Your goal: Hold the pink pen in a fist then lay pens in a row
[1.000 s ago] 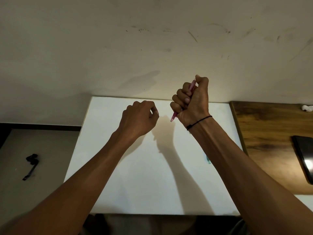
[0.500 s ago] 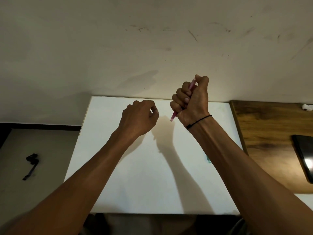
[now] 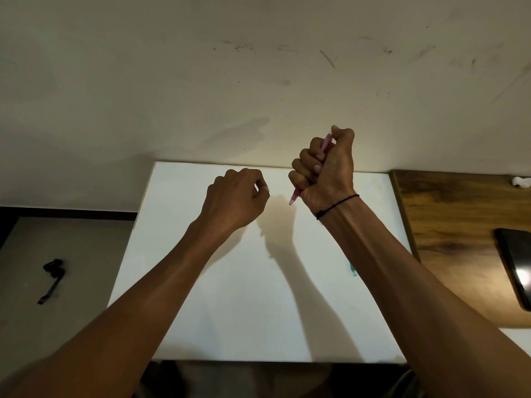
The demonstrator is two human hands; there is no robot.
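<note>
R fingers (image 3: 309, 165) are curling tight round a pink pen (image 3: 295, 196), fist-style, w/ the thumb capping the top end; the right hand (image 3: 326, 170) is hovering above the far edge of the white board (image 3: 244, 297), pen tip pointing down-left, not touching the surface. The left hand (image 3: 235, 201) is hanging beside it, fingers clenching loosely w/ thumb meeting forefinger — looks like nothing is in there, though the inside is hidden. A thin black band (image 3: 337, 206) is circling the R wrist. The pen is looking slim, translucent pink, w/ a paler tip; probably light, stiff and smooth plastic, so likely to slip in a fist; best taken mid-barrel nearer the tip. By the board's right edge a small bluish-green thing (image 3: 353, 270) is peeking out from behind the R forearm. A dark phone (image 3: 515, 265) is lying on the wooden top (image 3: 448, 225) to the right.
</note>
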